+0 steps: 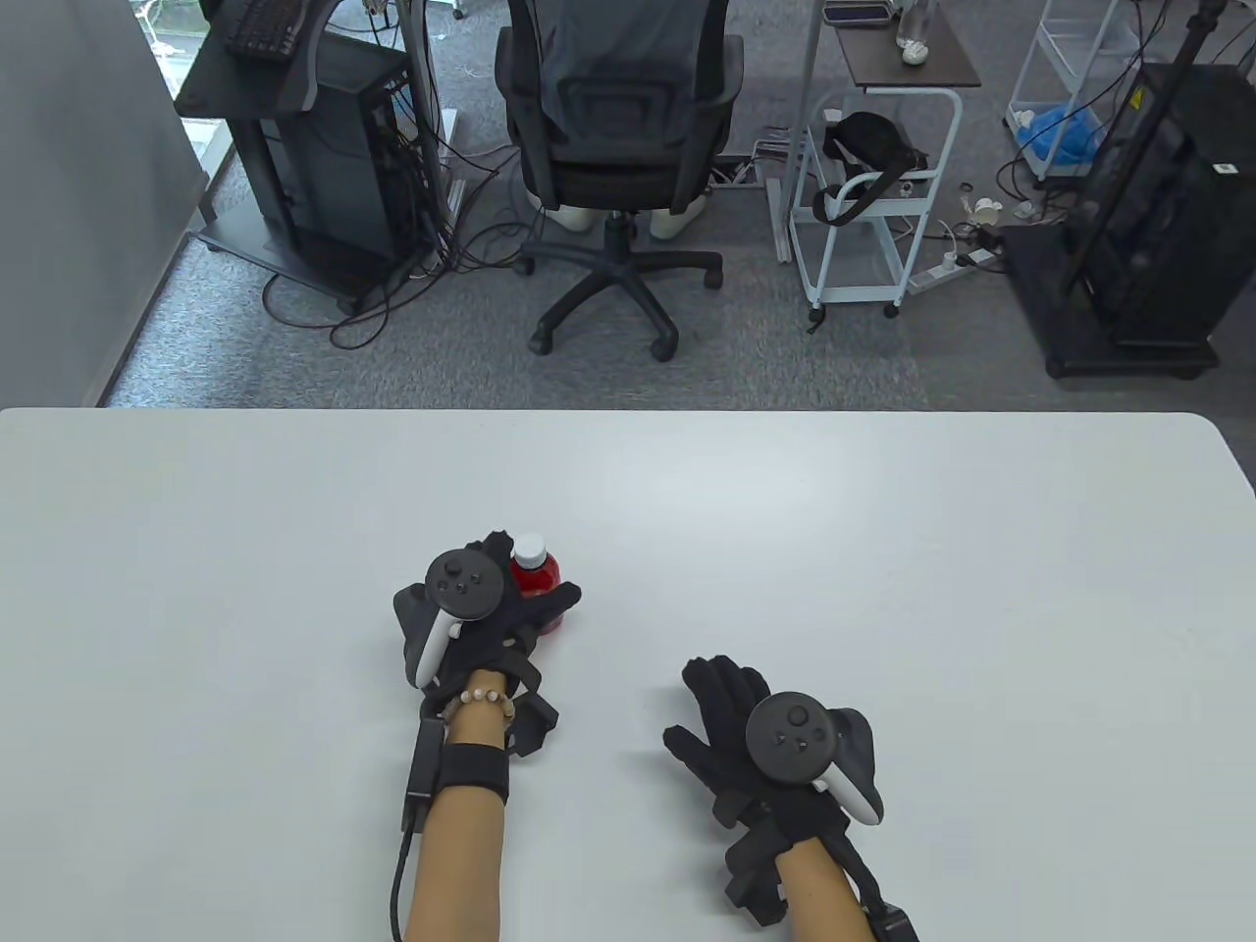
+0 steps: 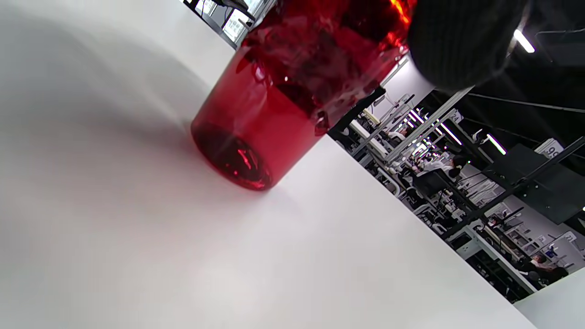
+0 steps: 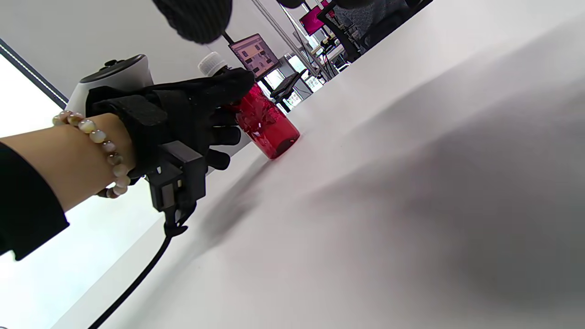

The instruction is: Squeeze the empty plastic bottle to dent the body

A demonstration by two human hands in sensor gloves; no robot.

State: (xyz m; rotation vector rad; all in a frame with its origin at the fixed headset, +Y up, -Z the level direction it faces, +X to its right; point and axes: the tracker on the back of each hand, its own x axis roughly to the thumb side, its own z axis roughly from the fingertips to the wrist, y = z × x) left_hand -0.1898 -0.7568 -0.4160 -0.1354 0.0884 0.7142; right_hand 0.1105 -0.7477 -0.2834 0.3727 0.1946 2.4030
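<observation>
The bottle stands upright on the table, a little left of the middle and near the person's side. The left hand is wrapped around the bottle from the near side, with the cap sticking up above the fingers, and the bottle's bottom sits flat on the table. The right hand rests on the table to the right of the bottle and nearer the person, well apart from it, and an office chair stands on the floor behind the table.
</observation>
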